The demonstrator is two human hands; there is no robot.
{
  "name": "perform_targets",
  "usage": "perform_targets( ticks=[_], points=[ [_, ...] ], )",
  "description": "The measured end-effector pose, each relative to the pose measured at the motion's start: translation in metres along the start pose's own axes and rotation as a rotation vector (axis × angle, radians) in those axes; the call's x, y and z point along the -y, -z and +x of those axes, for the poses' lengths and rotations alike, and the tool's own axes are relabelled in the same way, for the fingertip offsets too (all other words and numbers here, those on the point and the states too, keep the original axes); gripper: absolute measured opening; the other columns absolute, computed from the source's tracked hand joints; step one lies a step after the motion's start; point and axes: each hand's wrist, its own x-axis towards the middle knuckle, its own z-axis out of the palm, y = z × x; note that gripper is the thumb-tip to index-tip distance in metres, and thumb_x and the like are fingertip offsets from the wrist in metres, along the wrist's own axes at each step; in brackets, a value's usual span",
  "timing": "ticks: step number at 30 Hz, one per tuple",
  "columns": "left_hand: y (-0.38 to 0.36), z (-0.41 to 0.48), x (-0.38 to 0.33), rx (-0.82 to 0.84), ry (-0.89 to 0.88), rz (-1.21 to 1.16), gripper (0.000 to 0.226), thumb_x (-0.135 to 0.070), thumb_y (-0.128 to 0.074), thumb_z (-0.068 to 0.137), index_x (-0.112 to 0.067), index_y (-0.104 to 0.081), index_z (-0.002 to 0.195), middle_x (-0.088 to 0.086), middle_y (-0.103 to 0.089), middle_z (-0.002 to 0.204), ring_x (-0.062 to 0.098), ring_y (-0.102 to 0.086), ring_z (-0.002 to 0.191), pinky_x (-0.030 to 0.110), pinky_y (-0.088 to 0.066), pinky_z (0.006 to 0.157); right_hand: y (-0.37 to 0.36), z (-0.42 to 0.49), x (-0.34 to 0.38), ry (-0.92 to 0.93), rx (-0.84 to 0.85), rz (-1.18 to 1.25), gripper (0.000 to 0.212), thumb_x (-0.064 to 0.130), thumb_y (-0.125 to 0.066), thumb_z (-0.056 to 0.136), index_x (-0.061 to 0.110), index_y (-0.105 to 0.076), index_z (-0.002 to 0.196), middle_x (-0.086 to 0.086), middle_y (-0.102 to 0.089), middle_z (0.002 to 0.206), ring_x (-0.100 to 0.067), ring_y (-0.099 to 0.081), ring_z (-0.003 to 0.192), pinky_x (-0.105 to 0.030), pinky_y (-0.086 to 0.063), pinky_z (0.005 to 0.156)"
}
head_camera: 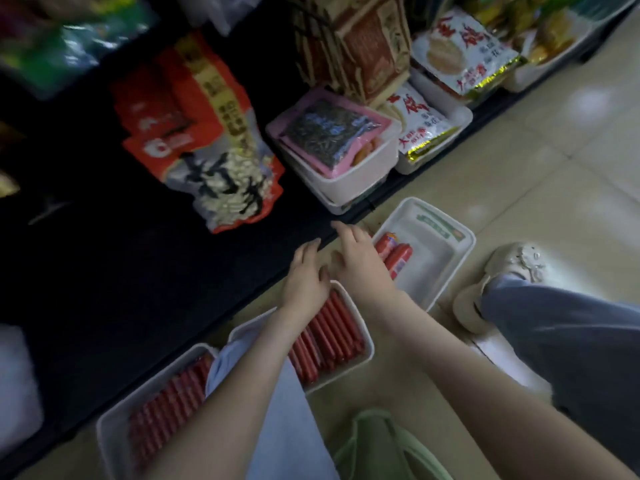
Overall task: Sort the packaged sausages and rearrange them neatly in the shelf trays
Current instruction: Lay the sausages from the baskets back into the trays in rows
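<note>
Trays number three on the tiled floor (540,188), all white, lined along the edge of a dark shelf (104,258); the left tray (107,434) holds a packed row of red sausages (162,407), partly hidden by a knee (277,403); the middle tray (343,374) holds a second row (329,334), too blurred to count; the right tray (433,265) shows two sausages (393,252) side by side at its near-left end. Two hands hover close together; the left hand (304,277) is over the far end of the middle tray, fingers straight and loose, holding nothing; the right hand (358,259) overlaps the two sausages, fingers spread and slack, gripping nothing. One pale shoe (509,268) rests beside the right tray.
</note>
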Motion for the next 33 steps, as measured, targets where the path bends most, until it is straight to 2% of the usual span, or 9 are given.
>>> perform_targets(
  ticks=[4,9,13,16,19,26,29,30,33],
  points=[
    [0.097,-0.072,0.03,-0.235,0.031,-0.07,0.047,-0.014,-0.05,0.097,-0.011,-0.04,0.142,0.008,-0.042,0.143,0.024,-0.049,0.125,0.034,-0.042,0.1,-0.018,-0.012,0.107,0.304,0.069,-0.002,0.04,0.01,-0.049,0.095,0.005,-0.047,0.134,-0.014,-0.051,0.127,-0.03,-0.044,0.12,-0.04,-0.038,0.1],
    [0.195,-0.201,0.099,-0.542,0.161,-0.082,0.042,-0.015,-0.049,0.097,-0.012,-0.044,0.139,0.008,-0.047,0.138,0.022,-0.05,0.124,0.031,-0.041,0.101,-0.073,-0.058,0.246,0.638,0.257,0.002,0.037,0.015,-0.047,0.099,0.01,-0.045,0.136,-0.007,-0.049,0.133,-0.02,-0.04,0.127,-0.03,-0.037,0.104],
    [0.245,-0.316,0.167,-0.81,0.358,-0.074,0.038,-0.013,-0.051,0.096,-0.008,-0.05,0.133,0.012,-0.051,0.133,0.026,-0.054,0.117,0.032,-0.042,0.097,-0.136,-0.104,0.345,0.892,0.398,-0.038,0.038,0.015,-0.049,0.098,0.009,-0.046,0.136,-0.008,-0.049,0.132,-0.022,-0.042,0.127,-0.033,-0.035,0.106],
    [0.256,-0.405,0.224,-0.926,0.588,-0.068,0.036,-0.013,-0.05,0.096,-0.006,-0.051,0.131,0.013,-0.051,0.128,0.029,-0.053,0.114,0.032,-0.039,0.09,-0.195,-0.146,0.41,1.055,0.518,-0.126,0.041,0.017,-0.047,0.099,0.01,-0.042,0.139,-0.008,-0.047,0.136,-0.022,-0.038,0.131,-0.032,-0.033,0.106],
    [0.243,-0.486,0.281,-1.013,0.816,-0.121,0.042,-0.01,-0.051,0.092,-0.006,-0.048,0.134,0.015,-0.051,0.13,0.03,-0.05,0.12,0.033,-0.038,0.098,-0.261,-0.192,0.455,1.15,0.67,-0.202,0.044,0.018,-0.046,0.099,0.01,-0.037,0.142,-0.008,-0.042,0.142,-0.023,-0.032,0.135,-0.034,-0.029,0.109],
    [0.149,-0.585,0.415,-1.015,1.316,-0.381,0.049,-0.01,-0.046,0.092,-0.009,-0.042,0.141,0.025,-0.049,0.13,0.043,-0.049,0.118,0.045,-0.041,0.101,-0.444,-0.282,0.466,1.274,0.95,-0.414,0.054,0.014,-0.051,0.094,0.009,-0.034,0.145,-0.011,-0.043,0.14,-0.028,-0.036,0.132,-0.032,-0.026,0.109],
    [0.122,-0.576,0.453,-0.919,1.435,-0.438,0.057,-0.014,-0.043,0.094,-0.02,-0.03,0.149,0.022,-0.036,0.142,0.041,-0.043,0.124,0.045,-0.039,0.104,-0.507,-0.294,0.444,1.243,1.04,-0.505,0.062,0.012,-0.05,0.094,0.011,-0.023,0.15,-0.012,-0.037,0.144,-0.029,-0.033,0.133,-0.033,-0.024,0.11],
    [0.101,-0.568,0.502,-0.902,1.5,-0.474,0.06,-0.015,-0.043,0.094,-0.024,-0.025,0.151,0.021,-0.031,0.146,0.039,-0.041,0.125,0.044,-0.038,0.104,-0.568,-0.295,0.434,1.238,1.078,-0.553,0.064,0.013,-0.049,0.095,0.012,-0.02,0.151,-0.011,-0.035,0.146,-0.029,-0.032,0.134,-0.033,-0.024,0.111],
    [0.08,-0.544,0.54,-0.798,1.541,-0.472,0.068,-0.019,-0.041,0.095,-0.028,-0.007,0.154,0.022,-0.015,0.154,0.039,-0.029,0.136,0.042,-0.03,0.111,-0.612,-0.288,0.41,1.143,1.086,-0.665,0.07,0.015,-0.05,0.094,0.015,-0.011,0.153,-0.011,-0.031,0.148,-0.029,-0.029,0.135,-0.034,-0.024,0.112]
  ],
)
